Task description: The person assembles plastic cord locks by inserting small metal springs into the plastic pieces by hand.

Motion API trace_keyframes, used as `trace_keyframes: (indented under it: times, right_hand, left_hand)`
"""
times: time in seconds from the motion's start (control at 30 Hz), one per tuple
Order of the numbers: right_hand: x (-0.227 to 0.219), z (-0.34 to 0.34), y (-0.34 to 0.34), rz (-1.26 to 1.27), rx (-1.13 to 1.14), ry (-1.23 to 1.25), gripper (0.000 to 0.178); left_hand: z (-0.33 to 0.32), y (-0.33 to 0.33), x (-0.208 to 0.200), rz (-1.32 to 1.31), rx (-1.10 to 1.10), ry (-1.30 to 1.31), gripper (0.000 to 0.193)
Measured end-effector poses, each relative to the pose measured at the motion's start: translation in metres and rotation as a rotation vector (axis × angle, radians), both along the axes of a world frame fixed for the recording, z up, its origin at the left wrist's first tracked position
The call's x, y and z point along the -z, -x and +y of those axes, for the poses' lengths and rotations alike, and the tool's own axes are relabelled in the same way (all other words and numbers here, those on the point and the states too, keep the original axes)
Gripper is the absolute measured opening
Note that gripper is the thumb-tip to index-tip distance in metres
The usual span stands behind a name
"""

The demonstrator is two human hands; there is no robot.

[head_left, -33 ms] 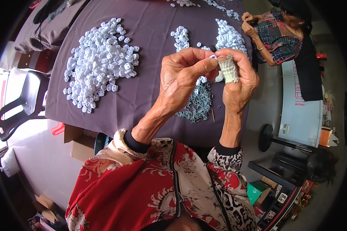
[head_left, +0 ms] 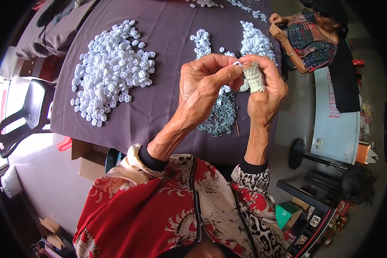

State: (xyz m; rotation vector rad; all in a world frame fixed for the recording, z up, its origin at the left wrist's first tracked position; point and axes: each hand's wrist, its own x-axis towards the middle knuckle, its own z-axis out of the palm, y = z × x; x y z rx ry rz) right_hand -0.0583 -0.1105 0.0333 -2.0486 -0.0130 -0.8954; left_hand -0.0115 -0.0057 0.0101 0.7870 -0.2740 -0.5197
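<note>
My left hand (head_left: 202,86) pinches a small white plastic piece (head_left: 238,63) between thumb and forefinger, above the table's right part. Up against it, the thumb and bent forefinger of my right hand (head_left: 264,92) are closed; what they grip is too small to make out. A pale green knitted sleeve (head_left: 256,78) covers my right thumb. Under the hands lie a heap of small grey screw-like pins (head_left: 219,118) and a few white pieces, partly hidden. Beyond them are a short row of white pieces (head_left: 202,43) and a pale heap of small parts (head_left: 256,41).
A big heap of white plastic pieces (head_left: 112,69) covers the left of the dark tablecloth (head_left: 167,38). A thin stick (head_left: 237,128) lies beside the pins. Another person (head_left: 309,41) sits at the far right. A black chair (head_left: 28,112) stands at left, a cardboard box (head_left: 92,165) below the table.
Almost nothing differs. My right hand and its sleeved thumb have shifted very slightly; both hands stay together at the same spot.
</note>
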Motion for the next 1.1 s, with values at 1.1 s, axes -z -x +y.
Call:
trace_keyframes:
  times: [1.1]
  right_hand:
    - [0.057, -0.029, 0.016, 0.507, -0.042, -0.089, 0.012]
  left_hand:
    - [0.002, -0.028, 0.025, -0.039, 0.005, 0.002, 0.015]
